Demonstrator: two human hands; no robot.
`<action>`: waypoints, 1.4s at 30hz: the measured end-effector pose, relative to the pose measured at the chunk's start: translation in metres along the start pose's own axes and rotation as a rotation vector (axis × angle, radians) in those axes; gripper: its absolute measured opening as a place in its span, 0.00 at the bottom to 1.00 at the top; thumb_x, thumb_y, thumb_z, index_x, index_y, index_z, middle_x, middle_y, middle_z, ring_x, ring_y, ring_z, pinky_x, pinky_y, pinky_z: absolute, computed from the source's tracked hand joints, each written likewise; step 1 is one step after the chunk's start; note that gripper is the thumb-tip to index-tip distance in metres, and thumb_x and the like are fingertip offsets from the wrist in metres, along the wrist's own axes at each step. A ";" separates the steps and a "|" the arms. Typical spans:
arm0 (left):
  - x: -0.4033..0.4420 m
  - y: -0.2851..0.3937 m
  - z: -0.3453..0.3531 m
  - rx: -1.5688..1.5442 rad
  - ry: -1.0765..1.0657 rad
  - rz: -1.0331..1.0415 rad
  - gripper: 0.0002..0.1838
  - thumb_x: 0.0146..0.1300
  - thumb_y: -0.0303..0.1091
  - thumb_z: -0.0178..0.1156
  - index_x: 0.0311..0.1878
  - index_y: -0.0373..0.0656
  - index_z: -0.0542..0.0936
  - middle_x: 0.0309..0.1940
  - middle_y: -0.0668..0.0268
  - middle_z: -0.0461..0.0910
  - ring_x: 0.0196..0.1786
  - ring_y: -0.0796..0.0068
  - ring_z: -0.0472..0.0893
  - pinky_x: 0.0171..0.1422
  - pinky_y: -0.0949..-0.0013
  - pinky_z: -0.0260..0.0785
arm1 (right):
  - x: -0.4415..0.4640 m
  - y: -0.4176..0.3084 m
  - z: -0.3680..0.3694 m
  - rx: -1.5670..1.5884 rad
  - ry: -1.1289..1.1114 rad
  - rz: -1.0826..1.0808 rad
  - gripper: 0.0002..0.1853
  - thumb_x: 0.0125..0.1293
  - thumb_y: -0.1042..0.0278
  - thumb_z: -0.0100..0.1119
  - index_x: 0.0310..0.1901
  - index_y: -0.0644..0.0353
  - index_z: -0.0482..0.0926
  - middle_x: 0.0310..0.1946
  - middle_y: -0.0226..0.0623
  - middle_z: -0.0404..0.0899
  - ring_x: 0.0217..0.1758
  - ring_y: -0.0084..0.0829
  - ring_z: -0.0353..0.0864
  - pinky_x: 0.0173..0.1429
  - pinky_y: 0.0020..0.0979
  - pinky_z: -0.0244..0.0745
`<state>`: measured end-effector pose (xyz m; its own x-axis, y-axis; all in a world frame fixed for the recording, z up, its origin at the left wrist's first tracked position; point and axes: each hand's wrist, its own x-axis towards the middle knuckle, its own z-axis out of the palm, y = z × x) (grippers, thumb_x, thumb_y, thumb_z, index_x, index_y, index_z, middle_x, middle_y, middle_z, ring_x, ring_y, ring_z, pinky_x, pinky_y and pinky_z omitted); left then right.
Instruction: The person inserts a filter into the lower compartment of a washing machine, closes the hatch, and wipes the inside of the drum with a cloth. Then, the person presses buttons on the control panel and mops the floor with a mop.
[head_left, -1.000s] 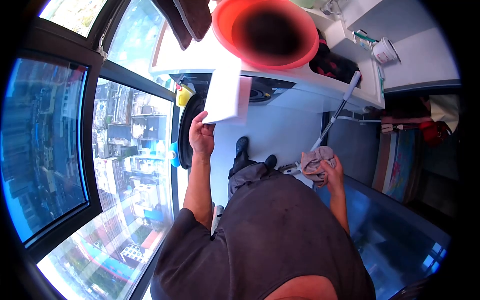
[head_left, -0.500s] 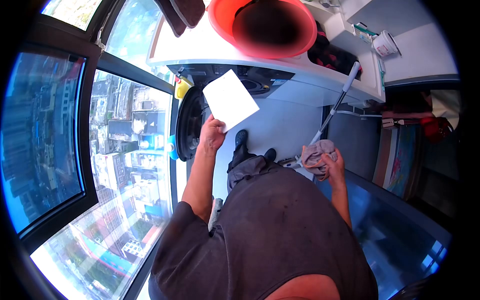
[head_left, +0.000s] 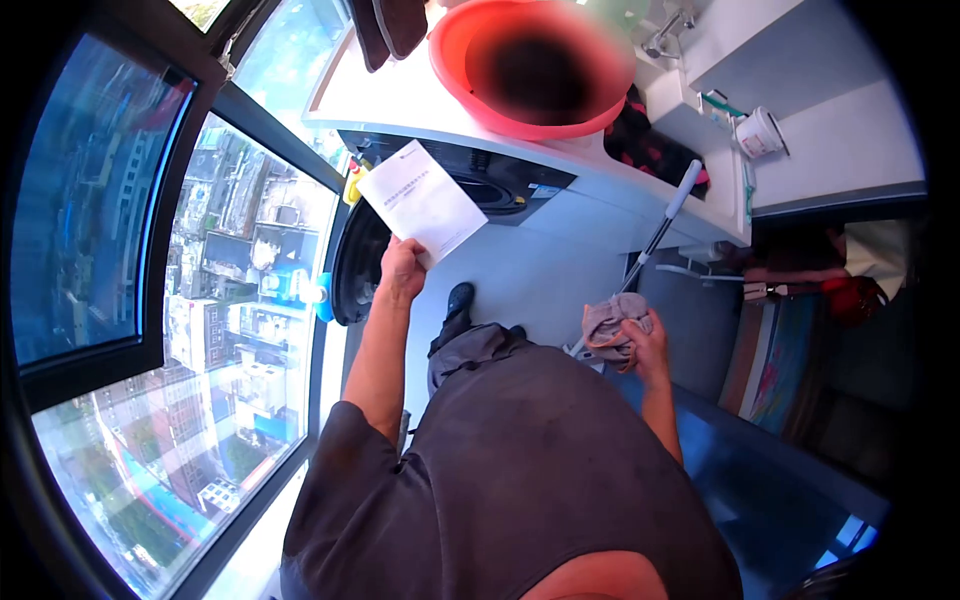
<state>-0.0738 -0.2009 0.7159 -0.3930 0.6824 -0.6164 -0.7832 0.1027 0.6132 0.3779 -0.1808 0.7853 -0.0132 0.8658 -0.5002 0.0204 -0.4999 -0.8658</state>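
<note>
My left hand (head_left: 404,268) grips the lower corner of a white booklet or sheet (head_left: 424,203), held out in front of me with lines of print on it too small to read. Bunched in my right hand (head_left: 648,346) is a greyish-pink cloth (head_left: 612,325) with an orange edge, folded over on itself. The fingers are wrapped around the cloth and partly hidden by it. Behind the white sheet is the dark front of a washing machine (head_left: 470,185) under the counter.
A red basin (head_left: 450,70) stands on the white counter (head_left: 335,95), near a sink with a tap (head_left: 668,35). A mop handle (head_left: 672,213) leans beside the cabinet. A round black basin (head_left: 355,265) is by the window (head_left: 230,330). A white bucket (head_left: 762,133) hangs at right.
The white sheet has shifted left and its print now shows. My view has turned slightly, while both hands keep hold of the same things.
</note>
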 end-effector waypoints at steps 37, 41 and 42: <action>-0.069 -0.017 -0.035 -0.277 0.209 0.119 0.25 0.65 0.21 0.51 0.66 0.32 0.66 0.61 0.51 0.75 0.60 0.58 0.79 0.69 0.58 0.71 | 0.183 -0.135 0.401 -1.056 -0.467 -1.936 0.17 0.51 0.67 0.72 0.44 0.45 0.82 0.44 0.31 0.79 0.45 0.39 0.81 0.48 0.37 0.77; -0.043 -0.035 -0.038 -0.395 0.238 0.136 0.25 0.66 0.19 0.51 0.66 0.32 0.66 0.61 0.51 0.76 0.60 0.59 0.79 0.69 0.59 0.70 | 0.220 -0.148 0.466 -1.021 -0.418 -2.162 0.09 0.54 0.67 0.68 0.37 0.53 0.82 0.37 0.34 0.81 0.41 0.34 0.82 0.46 0.35 0.77; -0.039 -0.043 -0.039 -0.411 0.253 0.141 0.24 0.66 0.20 0.52 0.66 0.32 0.67 0.61 0.52 0.76 0.60 0.60 0.79 0.69 0.59 0.70 | 0.227 -0.148 0.479 -1.042 -0.411 -2.102 0.05 0.53 0.71 0.64 0.33 0.55 0.83 0.35 0.35 0.83 0.40 0.36 0.83 0.44 0.34 0.78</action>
<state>-0.0436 -0.2604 0.6938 -0.5731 0.4668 -0.6736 -0.8193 -0.3058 0.4851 -0.1065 0.0789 0.7947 -0.7888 -0.1203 0.6028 0.0152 0.9765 0.2148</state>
